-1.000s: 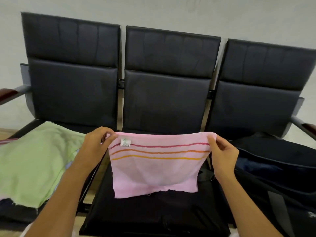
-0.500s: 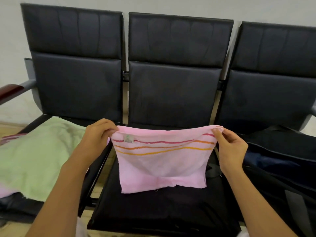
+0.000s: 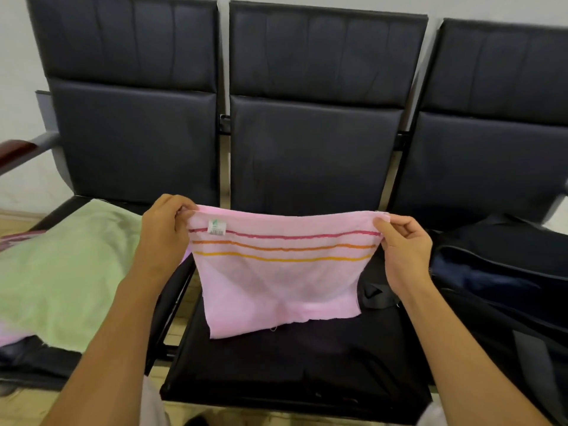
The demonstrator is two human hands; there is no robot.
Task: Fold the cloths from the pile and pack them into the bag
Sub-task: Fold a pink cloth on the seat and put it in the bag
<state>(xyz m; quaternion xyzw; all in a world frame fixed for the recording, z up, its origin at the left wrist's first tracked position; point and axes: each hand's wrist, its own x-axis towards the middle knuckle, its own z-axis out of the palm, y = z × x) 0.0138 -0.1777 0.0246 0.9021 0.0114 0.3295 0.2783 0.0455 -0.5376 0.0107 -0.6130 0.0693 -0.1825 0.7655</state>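
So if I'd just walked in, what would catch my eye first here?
Probably the pink cloth with its three stripes, held up by its top corners over the middle seat, the left hand and right hand each pinching one corner. Next, the green cloth spread on the left seat, and the dark bag on the right one.
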